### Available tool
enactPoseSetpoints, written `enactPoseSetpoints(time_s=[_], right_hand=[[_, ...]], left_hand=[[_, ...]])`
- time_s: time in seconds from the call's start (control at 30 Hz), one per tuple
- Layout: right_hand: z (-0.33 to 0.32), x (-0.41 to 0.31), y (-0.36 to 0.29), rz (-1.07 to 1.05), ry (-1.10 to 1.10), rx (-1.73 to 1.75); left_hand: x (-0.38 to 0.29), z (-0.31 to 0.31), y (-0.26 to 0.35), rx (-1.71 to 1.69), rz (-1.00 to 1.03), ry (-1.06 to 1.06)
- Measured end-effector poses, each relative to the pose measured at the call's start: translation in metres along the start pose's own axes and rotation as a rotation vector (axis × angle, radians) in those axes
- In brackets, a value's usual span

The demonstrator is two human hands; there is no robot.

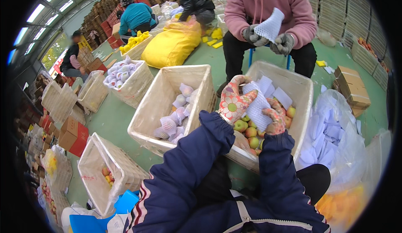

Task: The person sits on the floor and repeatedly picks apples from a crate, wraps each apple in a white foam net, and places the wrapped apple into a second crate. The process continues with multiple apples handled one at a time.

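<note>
Both my hands wear floral gloves, above a white plastic crate of apples (251, 132). A white foam net sleeve (258, 108) spans the gap between them. My left hand (234, 101) grips its upper left side, the thumb across its front. The fingers of my right hand (276, 117) hold its lower right edge. Whether anything is inside the sleeve, I cannot tell. More flat foam sleeves (282, 97) lie on the apples towards the crate's far side. To the left, another lined crate (147, 115) contains several apples in foam nets (171, 124).
Opposite me sits a person (270, 19) in grey gloves, holding a foam sleeve (270, 25). At right is a clear bag of foam sleeves (326, 135). A tilted crate (94, 170) stands lower left. Beyond are a yellow sack (174, 44) and other workers.
</note>
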State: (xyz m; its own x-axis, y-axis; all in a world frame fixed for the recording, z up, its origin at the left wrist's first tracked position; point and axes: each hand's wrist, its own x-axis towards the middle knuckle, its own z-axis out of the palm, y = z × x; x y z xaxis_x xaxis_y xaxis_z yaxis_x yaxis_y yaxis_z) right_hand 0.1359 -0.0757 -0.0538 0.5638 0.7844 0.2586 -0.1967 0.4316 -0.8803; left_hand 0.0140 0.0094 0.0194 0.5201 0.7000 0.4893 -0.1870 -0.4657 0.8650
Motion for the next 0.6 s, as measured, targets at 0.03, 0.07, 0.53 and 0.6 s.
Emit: enactPoseSetpoints(time_s=[0.03, 0.07, 0.53, 0.6], right_hand=[[-0.001, 0.000, 0.000, -0.045, 0.008, 0.017], [-0.001, 0.000, 0.000, -0.018, 0.053, -0.008], [0.017, -0.013, -0.012, -0.135, -0.002, 0.017], [0.020, -0.011, -0.020, -0.153, -0.147, 0.356]], left_hand=[[-0.002, -0.001, 0.002, 0.042, -0.112, 0.046], [-0.003, -0.002, 0.004, 0.061, -0.147, 0.091], [-0.007, -0.024, -0.006, -0.426, -0.343, -0.144], [-0.008, -0.024, -0.003, -0.452, -0.293, -0.109]])
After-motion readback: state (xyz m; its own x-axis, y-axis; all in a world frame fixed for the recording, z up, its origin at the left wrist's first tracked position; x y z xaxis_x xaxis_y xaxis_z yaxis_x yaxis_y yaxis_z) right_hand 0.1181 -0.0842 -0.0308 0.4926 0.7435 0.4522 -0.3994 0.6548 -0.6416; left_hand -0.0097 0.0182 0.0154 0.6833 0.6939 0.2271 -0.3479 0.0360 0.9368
